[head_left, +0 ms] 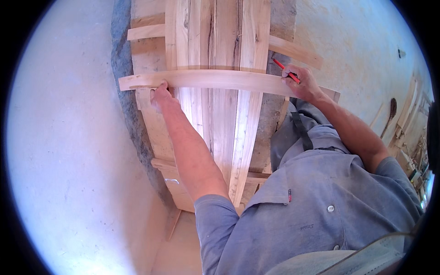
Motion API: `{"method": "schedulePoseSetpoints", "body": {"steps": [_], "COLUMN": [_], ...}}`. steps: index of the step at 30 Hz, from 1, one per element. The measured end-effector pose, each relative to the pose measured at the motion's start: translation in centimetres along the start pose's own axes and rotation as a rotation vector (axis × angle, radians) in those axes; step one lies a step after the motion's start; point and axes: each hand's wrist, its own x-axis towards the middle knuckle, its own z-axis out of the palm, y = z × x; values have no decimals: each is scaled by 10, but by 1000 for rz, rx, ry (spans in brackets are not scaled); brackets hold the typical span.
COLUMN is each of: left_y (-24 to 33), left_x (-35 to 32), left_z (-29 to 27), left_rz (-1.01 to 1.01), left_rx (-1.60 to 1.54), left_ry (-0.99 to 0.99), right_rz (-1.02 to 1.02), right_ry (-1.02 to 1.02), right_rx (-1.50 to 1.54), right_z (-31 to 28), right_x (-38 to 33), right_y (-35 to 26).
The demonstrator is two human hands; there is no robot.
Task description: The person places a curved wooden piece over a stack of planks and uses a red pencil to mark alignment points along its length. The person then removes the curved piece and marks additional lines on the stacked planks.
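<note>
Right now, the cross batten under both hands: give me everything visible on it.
The cross batten is a long, thin strip of pale bare wood, lying flat across the upright planks and overhanging them on both sides. It looks bowed, though the lens bends straight edges. The left hand presses its left end; the right hand, holding a red pencil, rests on its right part. Similar battens cross above and below.

Long boards (220,91) lie on the workbench (153,133), a crosswise batten (206,79) atop.
</note>
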Motion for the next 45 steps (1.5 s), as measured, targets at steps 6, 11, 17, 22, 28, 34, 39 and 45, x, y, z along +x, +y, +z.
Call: {"method": "schedulePoseSetpoints", "body": {"steps": [6,11,17,22,28,34,39,45], "left_y": [1,5,4,-16,-35,-33,-29,-35], "left_x": [-14,-36,-73,-142,-203,-203,-203,-198], "left_z": [6,4,2,19,42,46,46,44], "left_rz": [59,118,653,712,578,567,546,635], "left_rx": [21,271,1383,1485,1471,1492,1528,1539], "left_ry": [7,58,-91,-327,-395,-415,-406,-368], "right_rz": [-13,-17,14,16,9,-27,-244,-312], "right_ry": [12,16,28,34,26,5,70,-152], "right_rx": [-2,-13,-28,-41,-10,-96,12,157], "right_z": [0,-1,4,4,1,-9,-35,-38], "right_x": [0,-2,-2,-2,-2,-4,-21,2], "right_y": [-1,-5,10,4,1,-4,-22,-64]}}
